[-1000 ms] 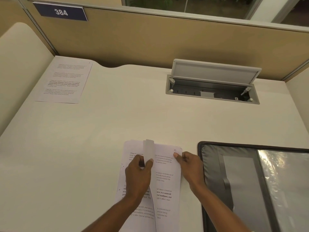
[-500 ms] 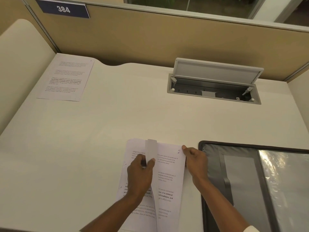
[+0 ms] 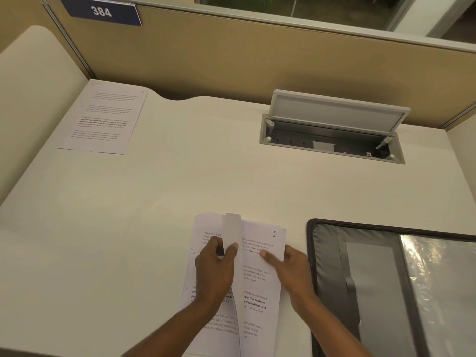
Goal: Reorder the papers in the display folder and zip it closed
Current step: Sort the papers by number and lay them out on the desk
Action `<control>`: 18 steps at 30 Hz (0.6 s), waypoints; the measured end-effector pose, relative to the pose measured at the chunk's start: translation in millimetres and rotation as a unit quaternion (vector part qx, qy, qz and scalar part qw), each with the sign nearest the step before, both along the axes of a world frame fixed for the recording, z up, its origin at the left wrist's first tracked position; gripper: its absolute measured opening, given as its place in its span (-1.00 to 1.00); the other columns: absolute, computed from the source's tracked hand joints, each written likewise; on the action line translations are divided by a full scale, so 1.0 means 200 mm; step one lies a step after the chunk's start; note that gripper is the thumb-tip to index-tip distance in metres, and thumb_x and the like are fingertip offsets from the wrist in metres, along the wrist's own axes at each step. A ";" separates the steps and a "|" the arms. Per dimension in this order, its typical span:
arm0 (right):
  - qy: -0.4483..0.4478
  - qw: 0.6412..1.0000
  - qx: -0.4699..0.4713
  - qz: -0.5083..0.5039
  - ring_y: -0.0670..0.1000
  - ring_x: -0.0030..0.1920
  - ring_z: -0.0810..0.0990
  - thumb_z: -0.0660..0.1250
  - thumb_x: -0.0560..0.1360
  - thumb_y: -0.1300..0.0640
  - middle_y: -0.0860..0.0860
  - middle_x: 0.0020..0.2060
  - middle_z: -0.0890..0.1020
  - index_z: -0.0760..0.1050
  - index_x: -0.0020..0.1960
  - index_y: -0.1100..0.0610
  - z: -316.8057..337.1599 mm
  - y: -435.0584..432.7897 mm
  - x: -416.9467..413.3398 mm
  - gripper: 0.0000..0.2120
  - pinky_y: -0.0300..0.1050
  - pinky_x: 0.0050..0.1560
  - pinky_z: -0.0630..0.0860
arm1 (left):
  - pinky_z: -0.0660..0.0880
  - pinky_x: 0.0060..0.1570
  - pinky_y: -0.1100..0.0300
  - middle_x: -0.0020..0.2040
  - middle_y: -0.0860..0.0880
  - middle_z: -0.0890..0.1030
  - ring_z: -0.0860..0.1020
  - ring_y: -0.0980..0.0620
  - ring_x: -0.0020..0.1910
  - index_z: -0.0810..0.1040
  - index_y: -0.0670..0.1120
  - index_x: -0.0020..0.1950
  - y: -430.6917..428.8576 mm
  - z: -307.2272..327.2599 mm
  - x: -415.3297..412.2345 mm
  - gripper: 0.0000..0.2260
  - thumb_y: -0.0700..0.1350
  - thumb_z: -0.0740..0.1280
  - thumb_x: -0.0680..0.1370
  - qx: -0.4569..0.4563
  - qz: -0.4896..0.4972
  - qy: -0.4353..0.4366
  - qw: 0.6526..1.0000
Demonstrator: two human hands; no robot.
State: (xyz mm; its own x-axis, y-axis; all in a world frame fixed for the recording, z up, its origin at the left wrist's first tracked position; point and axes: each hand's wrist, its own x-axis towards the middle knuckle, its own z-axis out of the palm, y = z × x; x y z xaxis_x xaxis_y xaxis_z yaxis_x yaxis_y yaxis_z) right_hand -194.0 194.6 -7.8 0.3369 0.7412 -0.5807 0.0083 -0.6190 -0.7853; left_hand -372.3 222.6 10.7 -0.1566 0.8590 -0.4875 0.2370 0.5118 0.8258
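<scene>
White papers [image 3: 257,292]: left hand [image 3: 213,274] pinches curled sheet [image 3: 231,230], right hand [image 3: 291,271] lies flat atop them, fingers [image 3: 268,255] straight

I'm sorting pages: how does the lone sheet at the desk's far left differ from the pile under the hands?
The lone sheet lies flat and untouched; the pile has pages curled up, pinched by the left hand, with fingers of the right hand resting on it. The lone sheet is single; the pile holds several. Both are white printed pages.
</scene>
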 end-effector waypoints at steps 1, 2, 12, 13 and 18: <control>-0.013 1.000 -0.002 0.014 -0.03 -0.11 0.78 0.59 0.49 0.14 -0.11 -0.10 0.78 0.72 0.05 0.01 -0.01 -0.04 -0.02 -0.84 -0.01 -0.06 0.71 | 0.72 -0.08 -0.11 -0.16 0.05 0.72 0.72 -0.03 -0.13 0.59 -0.12 -0.05 0.00 0.00 0.00 -0.82 -0.04 0.43 0.65 0.003 0.002 0.000 1.000; -0.036 0.999 -0.006 0.025 -0.06 -0.13 0.77 0.58 0.50 0.15 -0.13 -0.11 0.78 0.71 0.03 -0.03 -0.02 -0.07 -0.04 -0.84 -0.02 -0.08 0.72 | 0.72 -0.08 -0.10 -0.16 0.05 0.72 0.72 -0.03 -0.13 0.59 -0.13 -0.05 0.00 0.00 0.00 -0.82 -0.04 0.43 0.65 0.007 0.003 -0.003 1.000; -0.364 0.924 0.089 -0.082 0.26 -0.14 0.69 0.31 0.56 -0.38 0.21 -0.13 0.72 0.65 0.10 0.19 0.04 0.10 0.28 -0.40 0.13 -0.07 0.62 | 0.57 -0.23 0.16 -0.17 -0.16 0.67 0.61 -0.08 -0.26 0.57 -0.21 -0.10 -0.01 -0.03 -0.04 -0.74 -0.04 0.48 0.62 0.037 -0.007 -0.019 0.999; -0.390 0.910 0.117 -0.078 0.25 -0.18 0.67 0.31 0.58 -0.33 0.22 -0.16 0.71 0.63 0.04 0.18 0.09 0.17 0.35 -0.46 0.12 -0.11 0.60 | 0.55 -0.26 0.19 -0.19 -0.15 0.67 0.59 0.01 -0.31 0.57 -0.21 -0.10 0.00 -0.03 -0.05 -0.75 -0.05 0.48 0.62 0.039 -0.010 -0.014 0.999; -0.411 0.885 0.211 -0.059 0.15 -0.24 0.58 0.37 0.65 -0.09 0.11 -0.17 0.64 0.61 0.06 0.25 0.41 0.54 0.47 -0.63 -0.02 -0.11 0.47 | 0.68 -0.13 -0.04 -0.16 -0.07 0.71 0.69 -0.09 -0.19 0.64 -0.12 0.00 0.02 -0.07 -0.06 -0.76 0.06 0.47 0.58 0.021 -0.020 -0.026 0.999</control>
